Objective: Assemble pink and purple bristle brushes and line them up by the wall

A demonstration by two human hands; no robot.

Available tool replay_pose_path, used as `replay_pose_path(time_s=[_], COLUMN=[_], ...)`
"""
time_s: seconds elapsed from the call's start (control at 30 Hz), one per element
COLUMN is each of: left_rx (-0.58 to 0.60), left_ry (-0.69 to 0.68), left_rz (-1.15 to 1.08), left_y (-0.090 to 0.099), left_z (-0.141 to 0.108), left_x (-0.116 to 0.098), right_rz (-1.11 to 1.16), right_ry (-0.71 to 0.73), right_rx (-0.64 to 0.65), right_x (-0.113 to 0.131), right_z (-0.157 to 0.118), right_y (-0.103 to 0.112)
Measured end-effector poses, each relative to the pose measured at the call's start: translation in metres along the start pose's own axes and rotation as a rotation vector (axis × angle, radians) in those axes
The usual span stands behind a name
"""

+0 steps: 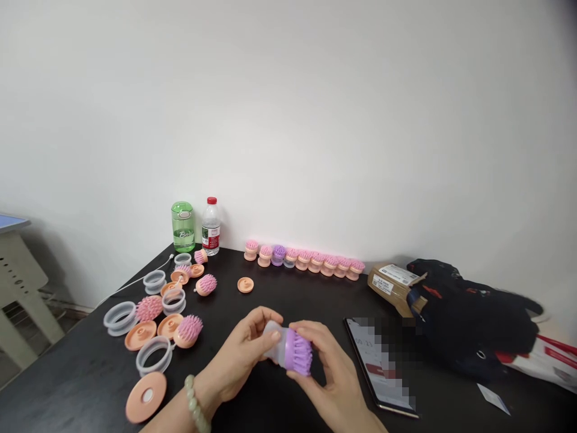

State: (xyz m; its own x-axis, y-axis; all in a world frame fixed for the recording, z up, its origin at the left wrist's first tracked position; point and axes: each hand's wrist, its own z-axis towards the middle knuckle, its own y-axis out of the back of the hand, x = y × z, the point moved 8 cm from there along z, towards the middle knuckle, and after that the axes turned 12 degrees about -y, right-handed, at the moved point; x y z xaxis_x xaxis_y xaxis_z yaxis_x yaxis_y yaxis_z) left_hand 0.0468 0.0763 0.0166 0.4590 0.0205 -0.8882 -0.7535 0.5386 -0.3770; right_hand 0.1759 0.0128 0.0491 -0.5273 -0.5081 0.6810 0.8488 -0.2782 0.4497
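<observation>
Above the table's front part, my left hand [249, 344] grips the translucent silicone sleeve [276, 343] of a small purple bristle brush. My right hand [328, 374] has its thumb and fingers around the purple bristle head [298, 352], bristles facing right. Sleeve and head touch, and the brush lies on its side between both hands. On the left are loose parts: pink bristle heads [189, 329], translucent silicone rings [154, 356] and orange round discs [146, 397]. A single orange disc [246, 284] lies beyond my left hand.
Several finished-looking brushes [316, 262] stand in a row along the wall. A green cup [183, 227] and a water bottle [211, 228] stand at the back left. To the right are a phone [378, 367], a cardboard box [396, 285], a dark cloth bag [473, 319] and a card [493, 398].
</observation>
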Motion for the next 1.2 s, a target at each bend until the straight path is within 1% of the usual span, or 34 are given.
replay_pose_path(time_s=[0.07, 0.17, 0.2, 0.27, 0.33, 0.4, 0.47, 0.5, 0.57, 0.6, 0.67, 0.7, 0.73, 0.77, 0.8, 0.87, 0.93, 0.97, 1.07, 1.13, 1.2], left_rx=[-0.005, -0.013, -0.013, -0.019, -0.037, -0.062, -0.059, -0.044, 0.014, 0.061, 0.172, 0.212, 0.231, 0.223, 0.191, 0.079, -0.011, -0.030, 0.010, 0.030, 0.028], left_ry=[0.080, 0.187, 0.221, 0.264, 0.244, 0.158, 0.038, -0.033, -0.173, -0.223, -0.266, -0.263, -0.252, -0.244, -0.239, -0.216, -0.176, -0.150, -0.105, -0.160, -0.287], left_rz=[0.052, 0.100, 0.100, 0.102, 0.120, 0.167, 0.243, 0.284, 0.327, 0.317, 0.259, 0.222, 0.187, 0.157, 0.136, 0.130, 0.205, 0.258, 0.364, 0.423, 0.555], left_y=[0.001, 0.002, 0.001, 0.001, 0.002, 0.005, 0.005, 0.003, -0.003, -0.007, -0.017, -0.020, -0.022, -0.021, -0.017, -0.006, 0.004, 0.007, 0.008, 0.007, 0.008], left_z=[0.000, -0.001, -0.002, -0.003, -0.004, -0.002, -0.002, -0.002, -0.003, -0.004, -0.007, -0.008, -0.008, -0.008, -0.007, -0.004, -0.002, -0.001, 0.003, 0.005, 0.005], left_x=[0.012, 0.025, 0.029, 0.034, 0.034, 0.028, 0.019, 0.013, -0.001, -0.006, -0.013, -0.014, -0.015, -0.015, -0.016, -0.014, -0.009, -0.006, 0.000, -0.006, -0.018], right_rz=[-0.067, -0.158, -0.177, -0.203, -0.209, -0.195, -0.154, -0.121, 0.001, 0.099, 0.344, 0.457, 0.537, 0.573, 0.567, 0.492, 0.425, 0.406, 0.392, 0.418, 0.457], right_ry=[0.105, 0.309, 0.352, 0.354, 0.292, 0.206, 0.069, -0.034, -0.272, -0.389, -0.564, -0.613, -0.636, -0.642, -0.634, -0.612, -0.598, -0.591, -0.580, -0.600, -0.630], right_rx=[0.016, 0.036, 0.037, 0.044, 0.056, 0.061, 0.058, 0.058, 0.085, 0.113, 0.167, 0.184, 0.184, 0.166, 0.133, 0.058, 0.004, -0.008, -0.011, 0.001, 0.024], right_x=[0.009, 0.026, 0.030, 0.032, 0.027, 0.019, 0.007, -0.003, -0.023, -0.031, -0.042, -0.044, -0.044, -0.043, -0.043, -0.044, -0.045, -0.045, -0.046, -0.048, -0.050], right_z=[-0.001, -0.006, -0.007, -0.007, -0.005, -0.004, -0.001, 0.000, 0.001, 0.001, -0.001, -0.001, 0.000, 0.001, 0.002, 0.002, 0.001, 0.001, 0.002, 0.003, 0.005], right_y=[-0.003, -0.007, -0.007, -0.008, -0.008, -0.008, -0.007, -0.007, -0.009, -0.012, -0.020, -0.023, -0.025, -0.023, -0.021, -0.013, -0.009, -0.008, -0.008, -0.008, -0.008])
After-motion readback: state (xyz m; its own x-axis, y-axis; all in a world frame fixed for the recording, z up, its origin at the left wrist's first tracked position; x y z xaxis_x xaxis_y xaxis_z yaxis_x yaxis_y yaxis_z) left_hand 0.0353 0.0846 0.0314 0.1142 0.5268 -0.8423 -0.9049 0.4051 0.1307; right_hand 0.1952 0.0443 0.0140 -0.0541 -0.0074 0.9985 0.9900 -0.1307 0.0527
